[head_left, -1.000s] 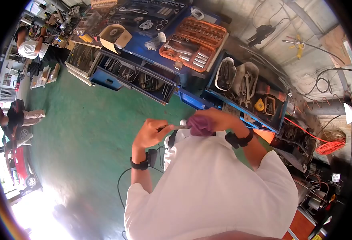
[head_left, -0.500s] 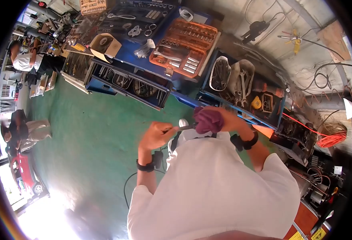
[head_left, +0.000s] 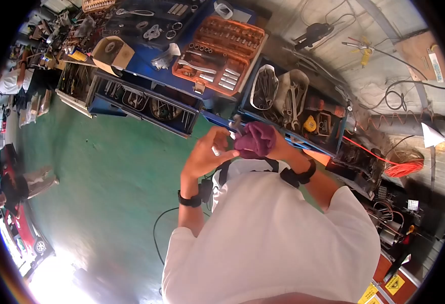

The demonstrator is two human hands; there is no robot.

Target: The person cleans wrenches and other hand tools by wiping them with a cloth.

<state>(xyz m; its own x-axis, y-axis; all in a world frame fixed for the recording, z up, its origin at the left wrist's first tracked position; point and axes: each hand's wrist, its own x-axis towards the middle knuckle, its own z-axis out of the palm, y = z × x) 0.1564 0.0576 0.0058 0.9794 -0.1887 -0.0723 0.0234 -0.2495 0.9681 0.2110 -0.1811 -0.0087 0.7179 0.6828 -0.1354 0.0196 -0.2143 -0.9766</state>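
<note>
My right hand (head_left: 283, 149) is closed around a bunched purple cloth (head_left: 257, 139) in front of my chest. A grey metal tool (head_left: 236, 123) sticks up from the cloth's left side; its end looks like a wrench jaw, and the rest is hidden. Just left of it is my left hand (head_left: 205, 152), fingers curved and thumb apart from them, with a gap between. The thumb tip reaches the cloth's lower left edge. No tool shows in that hand.
Ahead, an open orange socket set (head_left: 220, 55) lies on the blue workbench (head_left: 154, 76) above an open drawer (head_left: 144, 104). To the right, a blue tool tray (head_left: 329, 144) holds wrenches and a yellow tape measure (head_left: 309, 123). Other people stand at the far left.
The dark bar that ran from my left fist to the cloth is out of that hand, whose fingers have loosened. A metal tool end now points up beside the cloth. Both hands have risen slightly.
</note>
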